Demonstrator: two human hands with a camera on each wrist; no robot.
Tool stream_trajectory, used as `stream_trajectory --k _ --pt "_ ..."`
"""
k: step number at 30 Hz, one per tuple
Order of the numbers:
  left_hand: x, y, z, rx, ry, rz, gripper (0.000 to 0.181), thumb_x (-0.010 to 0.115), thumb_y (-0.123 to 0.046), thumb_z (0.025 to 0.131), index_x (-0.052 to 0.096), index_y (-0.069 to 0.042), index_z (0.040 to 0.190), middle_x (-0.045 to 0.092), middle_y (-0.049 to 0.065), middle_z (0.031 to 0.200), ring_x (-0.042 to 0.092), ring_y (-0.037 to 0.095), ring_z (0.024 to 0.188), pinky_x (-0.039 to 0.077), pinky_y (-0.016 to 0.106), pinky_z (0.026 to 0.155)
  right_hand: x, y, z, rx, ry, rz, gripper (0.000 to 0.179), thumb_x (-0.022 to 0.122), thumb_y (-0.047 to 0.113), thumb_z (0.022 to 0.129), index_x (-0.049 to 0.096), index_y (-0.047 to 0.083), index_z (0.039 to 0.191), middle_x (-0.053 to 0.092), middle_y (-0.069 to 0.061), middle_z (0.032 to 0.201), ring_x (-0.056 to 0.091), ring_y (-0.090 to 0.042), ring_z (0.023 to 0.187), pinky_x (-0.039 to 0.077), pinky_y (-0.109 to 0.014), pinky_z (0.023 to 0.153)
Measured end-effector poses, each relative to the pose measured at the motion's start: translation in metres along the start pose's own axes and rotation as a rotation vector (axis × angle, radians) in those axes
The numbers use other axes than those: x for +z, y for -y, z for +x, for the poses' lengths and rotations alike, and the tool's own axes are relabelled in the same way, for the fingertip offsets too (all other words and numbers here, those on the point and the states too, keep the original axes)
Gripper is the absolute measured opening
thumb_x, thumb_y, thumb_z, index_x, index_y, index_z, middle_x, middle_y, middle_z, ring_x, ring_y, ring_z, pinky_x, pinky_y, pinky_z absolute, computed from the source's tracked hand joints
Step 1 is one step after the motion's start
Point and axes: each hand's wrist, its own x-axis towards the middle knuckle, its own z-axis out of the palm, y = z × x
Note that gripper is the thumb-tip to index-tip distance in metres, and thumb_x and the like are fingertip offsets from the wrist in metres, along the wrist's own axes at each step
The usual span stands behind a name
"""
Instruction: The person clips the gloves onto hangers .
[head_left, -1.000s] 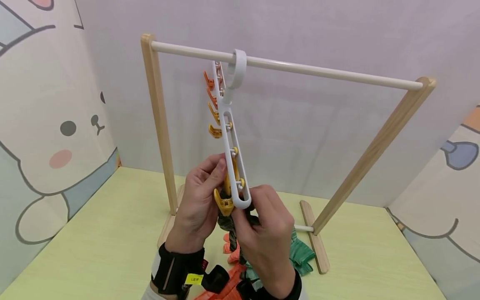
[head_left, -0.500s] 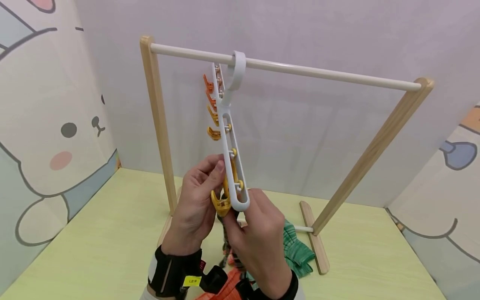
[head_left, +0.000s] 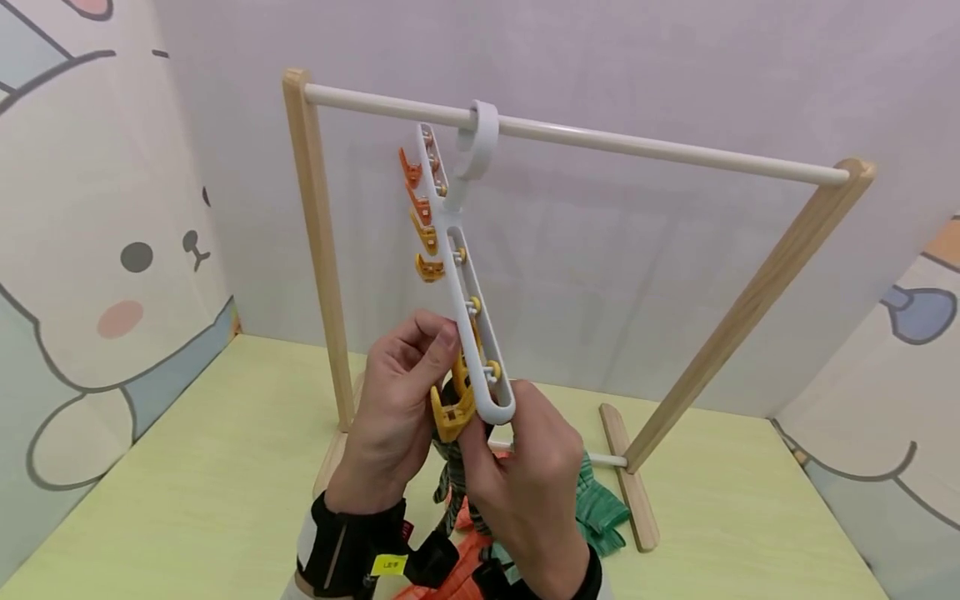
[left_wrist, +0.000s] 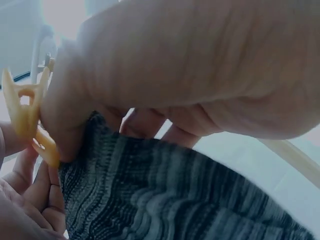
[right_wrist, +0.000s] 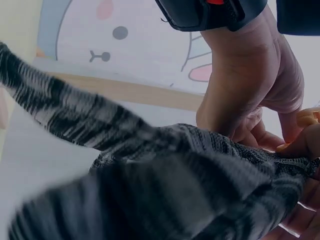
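A white clip hanger [head_left: 496, 415] hangs by its hook from the rail, its near end between my hands. My left hand [head_left: 395, 421] pinches the edge of a dark grey striped knitted glove [left_wrist: 150, 185], thumb beside the hanger. From the right, my right hand [head_left: 534, 479] grips the same edge, its thumb just under the near yellow clip [head_left: 452, 417]. The left wrist view shows this clip's two prongs spread at the glove's corner, fingers of the right hand behind it. Below the hands the glove hangs loose, mostly covered by them in the head view.
A wooden rack with a white rail [head_left: 660, 152] stands on the pale yellow table [head_left: 247, 450]. More yellow and orange clips [head_left: 422, 208] line the hanger's far half. Coral knitwear [head_left: 465, 567] and green knitwear [head_left: 600, 512] lie under the hands and by the rack's right foot [head_left: 630, 483].
The hanger's near end has swung slightly right and its far end slightly left. Both hands stay at the near clip, the right shifting a little; the glove below them has swayed.
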Motion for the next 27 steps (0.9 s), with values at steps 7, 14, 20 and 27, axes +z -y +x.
stream_trajectory --k 7,14,20,27 --pt "-0.0001 -0.0007 0.0009 0.019 -0.017 0.0 0.016 0.061 -0.016 0.102 0.068 -0.022 0.089 0.061 -0.009 0.085 0.049 0.009 0.091 0.039 0.027 0.087 -0.0001 0.0006 0.0022 -0.015 -0.016 0.0 0.007 0.065 0.001 0.089 0.066 0.002 0.096 0.067 -0.005 0.077 0.06 -0.011 0.064 0.052 -0.025 0.06" --pt "0.0003 0.0004 0.0005 0.035 -0.007 -0.059 0.007 0.063 -0.017 0.102 0.059 -0.016 0.107 0.071 -0.009 0.096 0.06 0.007 0.093 0.049 0.022 0.082 -0.0032 0.0031 0.003 0.004 0.013 0.019 0.011 0.068 -0.001 0.086 0.065 0.002 0.097 0.069 -0.005 0.08 0.063 -0.009 0.068 0.053 -0.022 0.063" --pt "-0.0004 0.0028 0.0017 0.051 -0.005 -0.059 0.008 0.063 -0.016 0.101 0.057 -0.016 0.105 0.07 -0.008 0.09 0.061 0.008 0.089 0.049 0.023 0.079 -0.0059 0.0032 0.0014 0.072 0.178 0.0 0.022 0.074 0.002 0.086 0.064 0.001 0.105 0.071 -0.004 0.085 0.064 -0.004 0.068 0.049 -0.014 0.059" --pt "-0.0003 0.0032 0.0032 0.065 -0.024 -0.032 0.007 0.061 -0.011 0.102 0.056 -0.016 0.103 0.068 -0.008 0.088 0.061 0.007 0.087 0.047 0.023 0.078 -0.0087 0.0036 0.0012 0.114 0.268 0.02 0.026 0.07 -0.001 0.086 0.059 0.0 0.109 0.07 -0.004 0.084 0.042 0.004 0.051 0.036 -0.009 0.049"
